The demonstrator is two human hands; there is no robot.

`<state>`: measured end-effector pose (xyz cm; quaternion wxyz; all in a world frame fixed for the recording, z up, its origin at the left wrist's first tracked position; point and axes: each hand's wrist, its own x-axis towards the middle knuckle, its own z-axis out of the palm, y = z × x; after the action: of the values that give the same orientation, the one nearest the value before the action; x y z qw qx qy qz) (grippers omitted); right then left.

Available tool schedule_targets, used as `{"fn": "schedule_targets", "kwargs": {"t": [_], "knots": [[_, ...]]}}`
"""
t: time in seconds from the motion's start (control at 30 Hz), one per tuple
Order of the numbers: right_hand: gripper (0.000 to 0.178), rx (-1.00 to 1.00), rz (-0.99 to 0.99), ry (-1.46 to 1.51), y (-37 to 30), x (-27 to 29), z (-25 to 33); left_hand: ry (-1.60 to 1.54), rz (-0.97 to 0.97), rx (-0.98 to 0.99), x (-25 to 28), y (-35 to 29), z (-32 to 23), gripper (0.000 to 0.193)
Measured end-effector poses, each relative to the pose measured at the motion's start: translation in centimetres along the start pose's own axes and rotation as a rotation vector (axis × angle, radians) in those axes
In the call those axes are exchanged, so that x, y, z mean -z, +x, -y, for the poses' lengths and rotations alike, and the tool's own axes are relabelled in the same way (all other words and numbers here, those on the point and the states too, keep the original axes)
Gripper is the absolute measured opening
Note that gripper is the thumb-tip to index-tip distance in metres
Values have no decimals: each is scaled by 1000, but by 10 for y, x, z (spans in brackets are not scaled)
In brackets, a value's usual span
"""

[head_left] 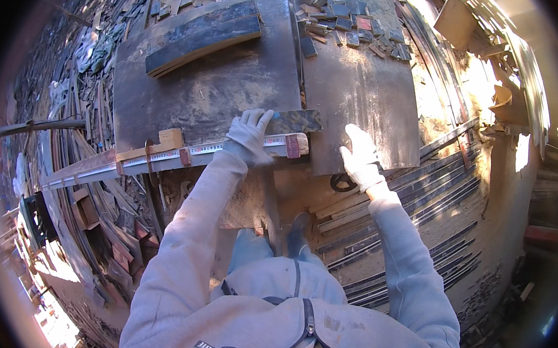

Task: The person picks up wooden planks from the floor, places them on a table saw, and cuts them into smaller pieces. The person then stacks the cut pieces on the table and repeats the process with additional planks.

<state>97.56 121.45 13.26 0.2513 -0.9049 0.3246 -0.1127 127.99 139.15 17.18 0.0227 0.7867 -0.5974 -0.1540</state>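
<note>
My left hand (248,134), in a white knit glove, lies over the left end of a short dark wood piece (297,120), its fingers curled over it. The piece reaches right across the gap between two metal table plates. Just on my side of it runs a wooden rail with a measuring tape (206,148) along its top. My right hand (361,159), gloved too, is above the near part of the right table plate (368,96), holding nothing, thumb apart from the fingers. Whether it touches the plate I cannot tell.
Long dark boards (204,38) lie stacked on the left table plate (206,98). Several small offcuts (348,23) are heaped at the far right. A wood block (170,138) sits on the rail. A dark handwheel (343,182) is under the right plate, near long strips (412,209).
</note>
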Motion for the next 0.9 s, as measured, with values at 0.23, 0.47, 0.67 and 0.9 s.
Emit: {"fn": "schedule_targets", "kwargs": {"t": [0.23,0.47,0.67,0.9], "knots": [[55,-101,-40,-194,-171,-9,5,18,-42,-41,-16,8,21,123],[49,-352,-102,-105,-332,19,45,-7,-4,-5,4,2,2,124],[50,-391,-81,-85,-367,79,119,-224,-39,20,44,-21,-3,115],[59,-179,-241,-33,-341,163,223,-255,-148,-13,89,-148,-76,37]]}}
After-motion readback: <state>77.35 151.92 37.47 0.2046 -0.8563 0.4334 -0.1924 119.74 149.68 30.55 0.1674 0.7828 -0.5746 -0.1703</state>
